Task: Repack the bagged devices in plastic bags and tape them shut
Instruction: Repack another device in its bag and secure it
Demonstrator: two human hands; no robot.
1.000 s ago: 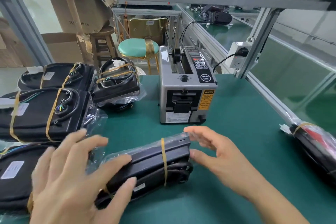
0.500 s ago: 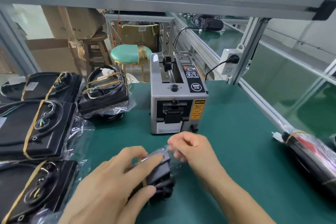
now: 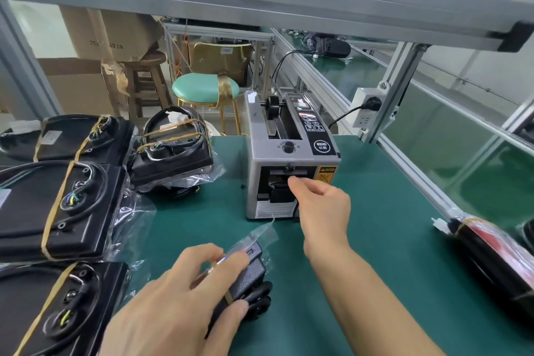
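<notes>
From the head camera, the left hand (image 3: 173,306) grips a black bagged device (image 3: 245,277) lying on the green mat (image 3: 375,240) near the front edge. The right hand (image 3: 320,205) reaches to the slot of the grey tape dispenser (image 3: 289,159), fingers pinched together; whether tape is between them cannot be told.

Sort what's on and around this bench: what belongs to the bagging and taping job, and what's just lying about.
In the job:
- bagged device under the left hand
- tape dispenser, right hand at its outlet
- banded devices stacked at left

Lying about:
- green stool
- cardboard boxes
- wooden stool
</notes>
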